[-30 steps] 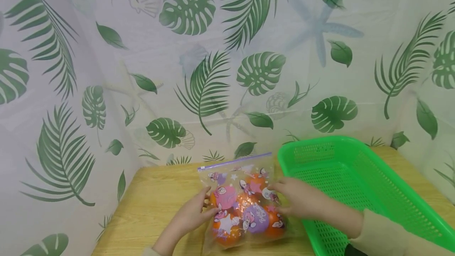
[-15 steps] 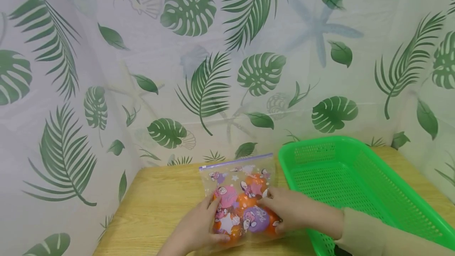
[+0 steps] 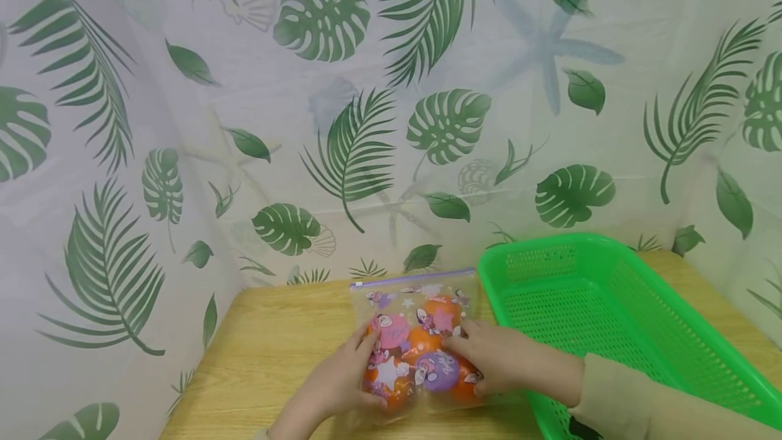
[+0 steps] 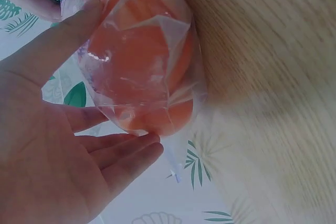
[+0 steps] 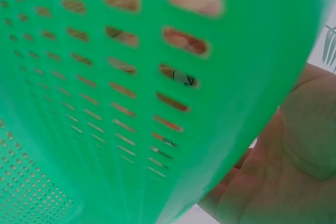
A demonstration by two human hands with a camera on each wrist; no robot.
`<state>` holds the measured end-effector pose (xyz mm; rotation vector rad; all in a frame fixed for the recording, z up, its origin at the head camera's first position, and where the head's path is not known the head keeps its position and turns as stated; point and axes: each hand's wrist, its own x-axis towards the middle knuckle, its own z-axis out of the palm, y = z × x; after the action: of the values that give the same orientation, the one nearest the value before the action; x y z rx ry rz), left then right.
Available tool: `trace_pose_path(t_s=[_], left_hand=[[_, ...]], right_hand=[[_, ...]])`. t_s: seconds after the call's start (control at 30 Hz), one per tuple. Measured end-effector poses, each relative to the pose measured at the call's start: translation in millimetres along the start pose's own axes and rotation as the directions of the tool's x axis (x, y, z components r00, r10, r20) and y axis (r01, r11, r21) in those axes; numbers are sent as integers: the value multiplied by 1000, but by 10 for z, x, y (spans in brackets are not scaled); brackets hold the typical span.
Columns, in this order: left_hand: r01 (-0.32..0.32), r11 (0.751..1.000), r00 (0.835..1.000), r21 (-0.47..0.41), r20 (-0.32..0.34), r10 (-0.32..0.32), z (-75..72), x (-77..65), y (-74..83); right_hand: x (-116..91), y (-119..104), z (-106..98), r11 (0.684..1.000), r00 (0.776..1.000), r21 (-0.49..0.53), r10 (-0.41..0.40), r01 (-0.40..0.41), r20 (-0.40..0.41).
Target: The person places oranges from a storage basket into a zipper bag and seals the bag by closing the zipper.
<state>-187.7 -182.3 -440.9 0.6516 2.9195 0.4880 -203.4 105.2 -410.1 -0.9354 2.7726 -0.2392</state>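
Observation:
A clear zip bag (image 3: 436, 369) with a purple slider top and pink and purple cartoon prints lies on the table, bulging with several round orange things (image 3: 423, 341). My left hand (image 3: 342, 375) holds the bag's left side. In the left wrist view, that hand's thumb lies on the plastic (image 4: 152, 51), its fingertips touching the bag's edge. On the right side, my right hand (image 3: 504, 358) grips the bag, thumb and fingers bent over it. The basket wall covers much of this grip in the right wrist view, leaving mainly the palm (image 5: 294, 156).
Right of the bag stands a long green perforated basket (image 3: 559, 240), close to my right forearm. The wooden table (image 3: 275, 331) reaches back to a pale sheet (image 3: 379, 155) printed with leaves and starfish, which also hangs at both sides.
Both hands have closed in from the bag's edges and taken hold of its sides. The bag has shifted slightly right, and its top edge has turned a little.

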Motion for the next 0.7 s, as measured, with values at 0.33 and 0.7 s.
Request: trace_pose_path(t_s=[0.33,0.7], left_hand=[[19,1000,1000,-14,16,-19,12,65,-7],[9,996,1000,91,8,-10,31,-39,-2]], right_hand=[[14,7,14,999,1000,-27,21,-21,-6],[-110,-13,1,996,999,-85,-21,17,-48]])
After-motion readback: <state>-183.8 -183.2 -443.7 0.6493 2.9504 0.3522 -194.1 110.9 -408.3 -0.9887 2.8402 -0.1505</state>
